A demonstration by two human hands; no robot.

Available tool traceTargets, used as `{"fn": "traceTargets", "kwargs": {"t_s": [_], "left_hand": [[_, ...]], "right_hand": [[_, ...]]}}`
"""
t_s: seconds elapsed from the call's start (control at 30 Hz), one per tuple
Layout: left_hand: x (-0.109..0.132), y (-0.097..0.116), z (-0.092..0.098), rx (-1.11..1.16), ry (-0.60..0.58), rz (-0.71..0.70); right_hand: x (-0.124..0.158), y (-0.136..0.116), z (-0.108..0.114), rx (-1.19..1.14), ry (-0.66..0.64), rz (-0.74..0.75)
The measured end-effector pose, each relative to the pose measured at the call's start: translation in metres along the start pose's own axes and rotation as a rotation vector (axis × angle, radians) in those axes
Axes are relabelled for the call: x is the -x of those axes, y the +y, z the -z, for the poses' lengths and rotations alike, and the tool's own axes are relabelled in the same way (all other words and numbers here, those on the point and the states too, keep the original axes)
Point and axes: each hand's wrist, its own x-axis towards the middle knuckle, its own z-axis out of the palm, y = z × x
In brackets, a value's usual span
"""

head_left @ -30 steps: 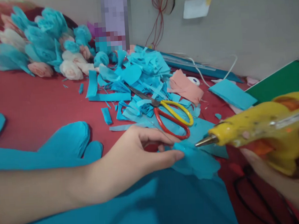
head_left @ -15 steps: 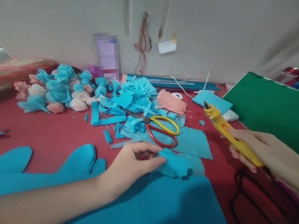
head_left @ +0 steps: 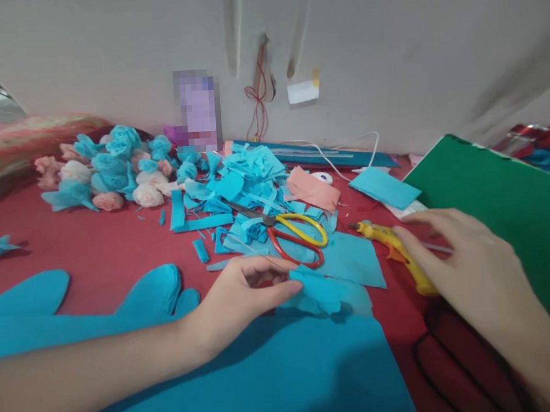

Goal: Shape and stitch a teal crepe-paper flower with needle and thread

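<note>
Left hand (head_left: 243, 295) low over the red mat (head_left: 95, 248), thumb and forefinger pinched on the near edge of a crumpled blue paper piece (head_left: 324, 293). The piece fans out to the right of the fingertips (head_left: 292, 287), lying on the mat and partly on the big blue sheet (head_left: 290, 379).

Right hand (head_left: 465, 263) flat, fingers stretched out and loosely together, not curled. It lies over the rear of the glue gun (head_left: 389, 239), which rests on the mat with its nozzle pointing left, near the paper piece but not touching it.

Scissors (head_left: 295, 236) just behind the pinch, on blue scraps (head_left: 249, 170). Green board (head_left: 497, 186) to the right; paper roses (head_left: 109, 169) far left.
</note>
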Motion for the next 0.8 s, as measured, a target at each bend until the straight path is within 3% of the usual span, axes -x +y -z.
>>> {"fn": "traceTargets", "kwargs": {"t_s": [0.07, 0.23, 0.47, 0.6, 0.8], "left_hand": [[0.001, 0.0, 0.0, -0.013, -0.018, -0.018], [0.0, -0.007, 0.001, -0.055, -0.069, -0.111], [0.0, -0.008, 0.003, -0.174, -0.079, -0.24], [0.0, -0.008, 0.004, -0.159, -0.098, -0.311], [-0.003, -0.012, 0.007, -0.112, -0.138, -0.311]], "right_hand": [[0.002, -0.019, 0.009, -0.211, 0.079, 0.197], [0.006, -0.056, 0.014, -0.431, -0.037, 0.496], [0.008, -0.067, 0.004, -0.617, -0.244, 0.506], [0.008, -0.07, 0.001, -0.69, -0.243, 0.501], [0.009, -0.072, 0.001, -0.686, -0.205, 0.525]]}}
